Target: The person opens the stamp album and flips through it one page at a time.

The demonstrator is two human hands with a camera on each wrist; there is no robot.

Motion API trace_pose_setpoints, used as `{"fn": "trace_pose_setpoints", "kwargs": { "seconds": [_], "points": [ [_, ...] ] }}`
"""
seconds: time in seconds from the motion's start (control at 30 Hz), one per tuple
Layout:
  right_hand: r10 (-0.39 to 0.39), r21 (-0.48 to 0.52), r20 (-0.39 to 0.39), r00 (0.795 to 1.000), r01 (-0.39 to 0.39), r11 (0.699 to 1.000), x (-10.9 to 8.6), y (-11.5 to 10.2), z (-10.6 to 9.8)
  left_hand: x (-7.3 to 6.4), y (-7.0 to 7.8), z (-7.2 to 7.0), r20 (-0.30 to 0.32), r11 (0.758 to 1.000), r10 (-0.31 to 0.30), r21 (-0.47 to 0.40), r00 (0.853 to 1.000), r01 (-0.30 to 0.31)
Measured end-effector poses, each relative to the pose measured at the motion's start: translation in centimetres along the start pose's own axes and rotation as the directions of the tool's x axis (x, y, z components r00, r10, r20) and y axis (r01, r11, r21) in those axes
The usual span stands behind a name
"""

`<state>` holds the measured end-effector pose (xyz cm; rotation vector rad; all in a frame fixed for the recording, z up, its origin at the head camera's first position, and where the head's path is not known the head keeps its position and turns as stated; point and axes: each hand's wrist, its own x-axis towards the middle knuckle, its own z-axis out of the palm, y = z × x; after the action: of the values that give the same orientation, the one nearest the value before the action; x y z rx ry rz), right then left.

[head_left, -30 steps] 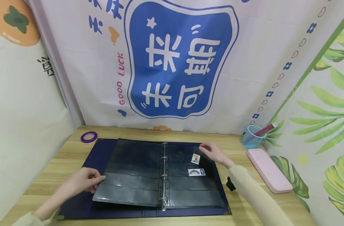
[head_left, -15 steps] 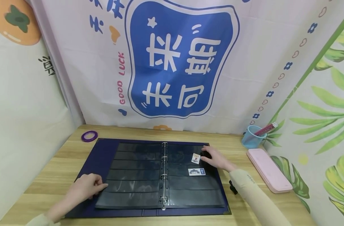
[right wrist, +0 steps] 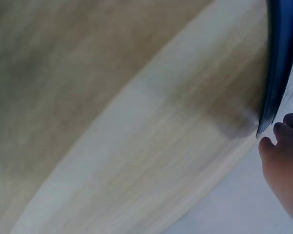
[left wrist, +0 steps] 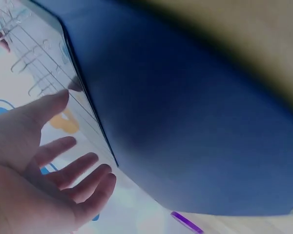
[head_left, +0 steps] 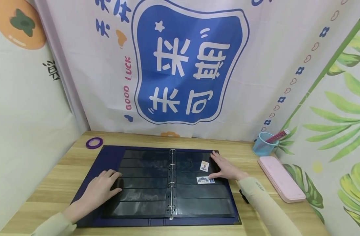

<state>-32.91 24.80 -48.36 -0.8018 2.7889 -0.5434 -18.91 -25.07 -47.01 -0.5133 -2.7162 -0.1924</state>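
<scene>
A navy ring binder [head_left: 109,160] lies open on the table, with black pocket pages on both sides of its metal rings [head_left: 172,184]. On the right-hand page sit two small stamps: an upright one with orange print [head_left: 204,166] and a wider blue-and-white one [head_left: 202,180]. My left hand [head_left: 97,191] is over the left page's outer edge, fingers extended; the left wrist view shows them spread near the page edge [left wrist: 90,105]. My right hand [head_left: 227,167] spreads over the right page's outer edge, thumb at the wider stamp. Neither hand grips anything.
Behind the binder, at the left, lies a purple tape roll [head_left: 94,143]. At the right stand a blue cup [head_left: 262,146] with pencils and a pink case [head_left: 281,178]. A printed cloth [head_left: 191,131] hangs along the table's back edge.
The left page, lifted by my left hand earlier, now lies flat. That hand has let go and moved right onto the page. My right hand's fingers have spread, thumb reaching the wider stamp.
</scene>
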Motion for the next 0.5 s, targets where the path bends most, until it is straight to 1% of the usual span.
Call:
{"fn": "trace_pose_setpoints", "kwargs": {
  "seconds": [0.07,0.13,0.2,0.27,0.33,0.4,0.5],
  "points": [
    [-0.009,0.0,-0.005,1.0,0.009,1.0,0.1,0.2,0.1,0.4,-0.3,0.3,-0.009,0.999,0.04,-0.002,0.999,-0.04],
    [-0.011,-0.01,-0.005,1.0,0.011,1.0,0.2,0.4,0.2,0.7,-0.7,0.5,0.004,0.997,0.071,-0.008,0.997,-0.071],
    [-0.011,-0.022,0.0,1.0,0.011,1.0,0.3,0.5,0.3,1.0,-0.9,0.7,0.03,0.995,0.098,-0.012,0.995,-0.098],
    [-0.009,-0.031,0.014,1.0,0.009,0.999,0.3,0.7,0.3,1.2,-1.2,0.9,0.066,0.994,0.113,-0.019,0.991,-0.112],
    [-0.005,-0.031,0.031,0.999,0.006,1.0,0.4,0.8,0.3,1.3,-1.3,1.2,0.116,0.994,0.11,-0.031,0.987,-0.108],
    [-0.004,-0.023,0.044,0.999,0.005,1.0,0.4,0.8,0.2,1.3,-1.4,1.3,0.167,0.995,0.092,-0.058,0.982,-0.084],
    [0.004,0.002,0.054,0.999,-0.004,1.0,0.4,0.7,0.0,1.4,-1.4,1.5,0.216,0.995,0.07,-0.084,0.974,-0.053]
  ]
}}
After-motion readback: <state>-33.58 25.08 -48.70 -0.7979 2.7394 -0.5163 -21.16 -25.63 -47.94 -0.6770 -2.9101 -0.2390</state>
